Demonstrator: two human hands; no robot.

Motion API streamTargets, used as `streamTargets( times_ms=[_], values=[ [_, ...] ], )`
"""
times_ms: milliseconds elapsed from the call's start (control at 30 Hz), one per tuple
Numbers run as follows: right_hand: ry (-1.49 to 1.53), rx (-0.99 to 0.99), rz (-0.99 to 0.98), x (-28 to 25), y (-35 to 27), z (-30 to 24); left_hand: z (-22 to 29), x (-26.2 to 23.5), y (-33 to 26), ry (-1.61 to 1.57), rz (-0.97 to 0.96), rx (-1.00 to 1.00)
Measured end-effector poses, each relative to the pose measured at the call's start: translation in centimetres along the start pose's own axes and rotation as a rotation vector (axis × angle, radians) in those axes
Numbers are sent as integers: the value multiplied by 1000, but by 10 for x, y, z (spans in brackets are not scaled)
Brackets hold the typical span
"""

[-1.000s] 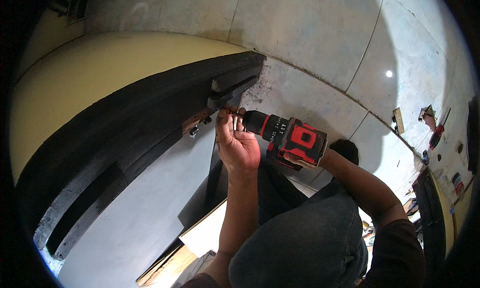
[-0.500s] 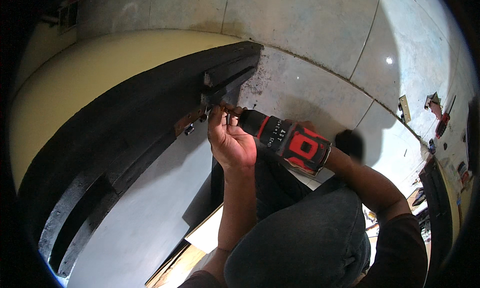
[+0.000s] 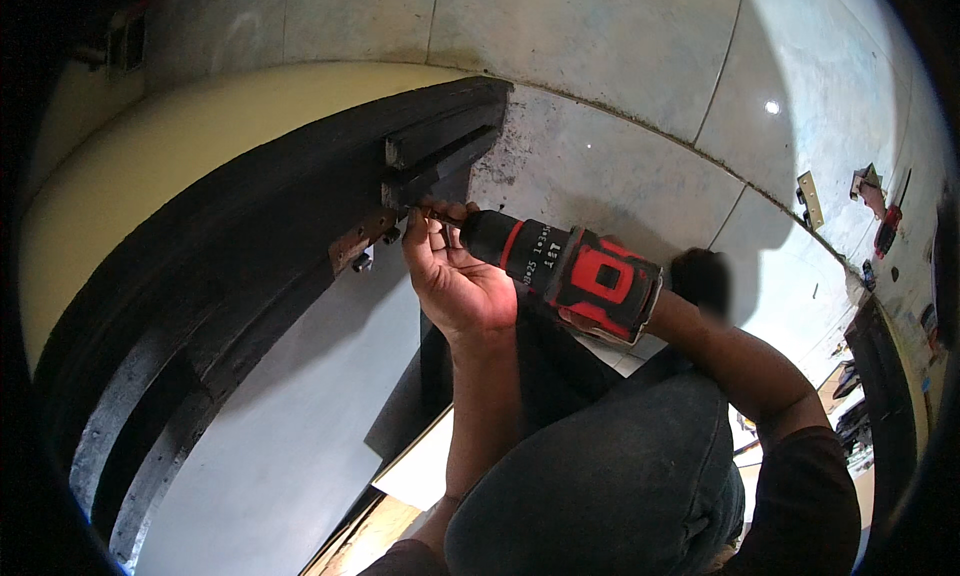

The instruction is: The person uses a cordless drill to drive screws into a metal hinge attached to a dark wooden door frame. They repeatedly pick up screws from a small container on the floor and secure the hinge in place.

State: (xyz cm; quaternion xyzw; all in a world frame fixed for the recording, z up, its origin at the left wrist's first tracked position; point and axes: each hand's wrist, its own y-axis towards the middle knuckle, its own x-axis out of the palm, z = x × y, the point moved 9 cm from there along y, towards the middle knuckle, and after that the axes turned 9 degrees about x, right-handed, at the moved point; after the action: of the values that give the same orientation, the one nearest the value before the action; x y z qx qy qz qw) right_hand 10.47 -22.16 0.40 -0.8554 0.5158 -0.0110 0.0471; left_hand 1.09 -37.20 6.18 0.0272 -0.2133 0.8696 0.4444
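Observation:
My right hand (image 3: 661, 311) grips a red and black cordless drill (image 3: 600, 276), whose body hides most of the fingers. The drill lies nearly level, its chuck aimed left at a black-painted wooden frame (image 3: 300, 191). Just ahead of the chuck, my left hand (image 3: 462, 286) is palm up, with thumb and fingertips pinched around the drill bit (image 3: 442, 216) close to the wood. Whether a screw sits at its tip is hidden. Beside those fingertips, a rusty brown hinge plate (image 3: 362, 242) is fixed to the frame, with a small shiny metal piece (image 3: 364, 262) below it.
A brass-coloured hinge (image 3: 810, 200), another metal bracket (image 3: 868, 188) and a red-handled screwdriver (image 3: 888, 231) lie on tiles at right. A pale panel (image 3: 270, 416) extends below the frame. My bent knee (image 3: 600, 466) is between my arms. Another black frame edge (image 3: 885, 396) stands far right.
The view has shifted slightly, so the frame and hinge plate sit a little farther left. Both hands keep their hold, and the drill remains lined up at the same spot.

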Motion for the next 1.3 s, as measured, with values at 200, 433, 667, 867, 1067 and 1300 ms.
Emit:
streamTargets(
  times_ms=[200, 433, 667, 867, 1067, 1300],
  values=[
    [459, 198, -92, -10, 7, -9, 2, 0, 1, 24, 71, 83],
    [-19, -48, 46, -23, 4, -35, 1, 3, 0, -15, 38, 39],
    [-17, -149, 6, -9, 9, -40, 9, 0, -8, 7, -61, 10],
    [-127, -150, -11, 11, 9, -39, 18, -21, -35, 201, 41, 8],
    [-211, -157, -214, 4, -8, -26, 11, -28, -27, -9, -48, -53],
    [167, 379, -251, -35, -48, 14, 10, -13, -19, 13, -92, -55]
  ],
)
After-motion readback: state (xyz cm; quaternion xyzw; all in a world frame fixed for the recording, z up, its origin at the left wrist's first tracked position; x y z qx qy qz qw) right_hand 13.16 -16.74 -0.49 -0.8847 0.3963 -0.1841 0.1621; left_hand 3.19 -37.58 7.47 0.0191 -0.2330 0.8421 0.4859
